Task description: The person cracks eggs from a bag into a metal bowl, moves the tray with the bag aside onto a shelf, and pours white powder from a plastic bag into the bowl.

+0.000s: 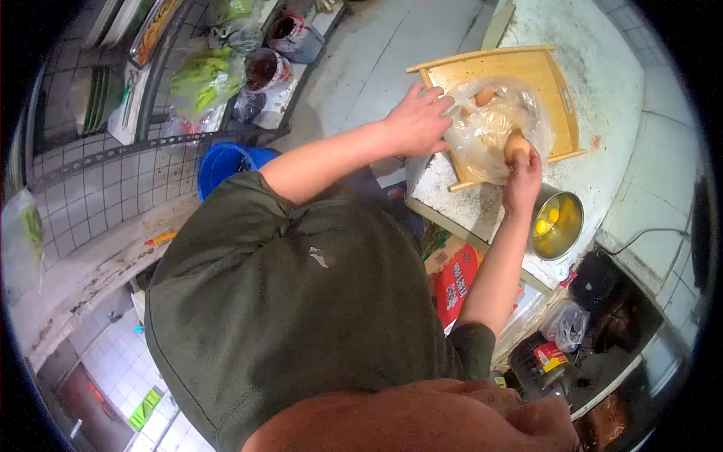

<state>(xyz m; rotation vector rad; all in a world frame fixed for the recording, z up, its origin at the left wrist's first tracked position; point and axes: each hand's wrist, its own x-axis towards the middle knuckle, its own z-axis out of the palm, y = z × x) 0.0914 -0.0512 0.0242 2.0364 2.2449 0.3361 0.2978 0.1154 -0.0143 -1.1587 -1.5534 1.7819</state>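
Note:
In my right hand (pixel 525 175) is a brown egg (pixel 517 146), pinched above a clear plastic bag (pixel 493 139). More eggs, one of them a brown egg (pixel 484 96), show inside the bag. The bag lies in a yellow wooden tray (pixel 467 69) with raised sides. At the tray's left edge, my left hand (pixel 419 120) has its fingers apart, with the fingertips against the side of the bag. Just below the tray on the right stands a metal bowl (pixel 558 224), with yellow yolks (pixel 547 220) in it.
The tray and bowl sit on a stained white counter (pixel 614 68). A red box (pixel 457 285) stands beneath its near edge. To the right is a dark sink-like recess (pixel 602 331) with a plastic bag. On the left are a blue bucket (pixel 220 167) and bagged green vegetables (pixel 207 81).

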